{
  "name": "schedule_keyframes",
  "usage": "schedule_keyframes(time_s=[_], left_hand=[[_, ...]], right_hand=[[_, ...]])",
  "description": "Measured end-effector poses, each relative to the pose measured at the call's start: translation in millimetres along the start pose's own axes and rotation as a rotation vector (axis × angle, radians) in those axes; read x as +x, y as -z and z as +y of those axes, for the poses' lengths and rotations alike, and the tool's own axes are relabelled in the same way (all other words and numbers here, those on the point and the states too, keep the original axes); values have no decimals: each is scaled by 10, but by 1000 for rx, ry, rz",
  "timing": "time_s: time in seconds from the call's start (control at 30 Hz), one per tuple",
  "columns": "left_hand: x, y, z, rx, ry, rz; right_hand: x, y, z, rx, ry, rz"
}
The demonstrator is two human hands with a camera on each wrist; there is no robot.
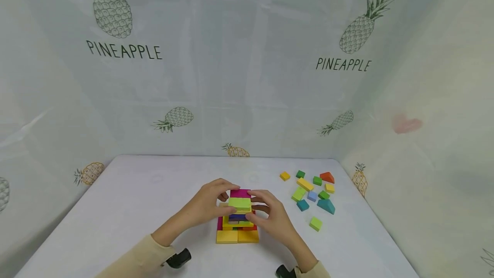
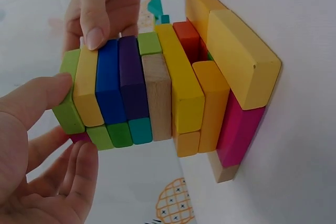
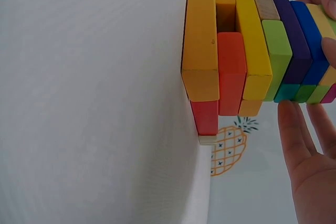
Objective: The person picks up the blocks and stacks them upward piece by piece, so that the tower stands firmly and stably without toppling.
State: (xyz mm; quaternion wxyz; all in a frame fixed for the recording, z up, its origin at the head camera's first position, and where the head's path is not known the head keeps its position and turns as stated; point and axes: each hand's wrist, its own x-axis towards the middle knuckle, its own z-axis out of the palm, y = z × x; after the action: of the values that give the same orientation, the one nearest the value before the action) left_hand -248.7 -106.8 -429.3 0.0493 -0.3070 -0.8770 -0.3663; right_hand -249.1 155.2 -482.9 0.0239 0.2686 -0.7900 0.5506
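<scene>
A tower of coloured wooden blocks [image 1: 227,237] stands on the white table, held near its top between both hands. My left hand [image 1: 210,203] grips the top layer: its thumb presses the lime green block [image 2: 69,95] at the front and its fingers reach to the magenta block [image 1: 240,193] behind. My right hand [image 1: 275,216] grips the tower's upper right side, with its thumb at the front by the yellow block [image 2: 86,90] and blue block [image 2: 109,87]. Its other fingers lie along the rear, close by the teal block [image 3: 286,93]. Wider yellow blocks [image 3: 200,35] form the base.
Loose blocks lie spread at the right rear of the table [image 1: 146,183], among them a red-orange one [image 1: 327,177] and a teal one [image 1: 326,206]. Nearest the tower's right is a lime green block [image 1: 315,224]. A pineapple-print curtain [image 1: 239,76] hangs behind the table.
</scene>
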Motion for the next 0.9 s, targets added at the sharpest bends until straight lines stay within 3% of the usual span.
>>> schedule_keyframes(time_s=[0.63,0.9], left_hand=[[-17,-76,14,-29,24,50],[-45,-89,-9,-92,119,75]], right_hand=[[-4,8,-27,1,7,2],[-5,1,-23,4,17,1]])
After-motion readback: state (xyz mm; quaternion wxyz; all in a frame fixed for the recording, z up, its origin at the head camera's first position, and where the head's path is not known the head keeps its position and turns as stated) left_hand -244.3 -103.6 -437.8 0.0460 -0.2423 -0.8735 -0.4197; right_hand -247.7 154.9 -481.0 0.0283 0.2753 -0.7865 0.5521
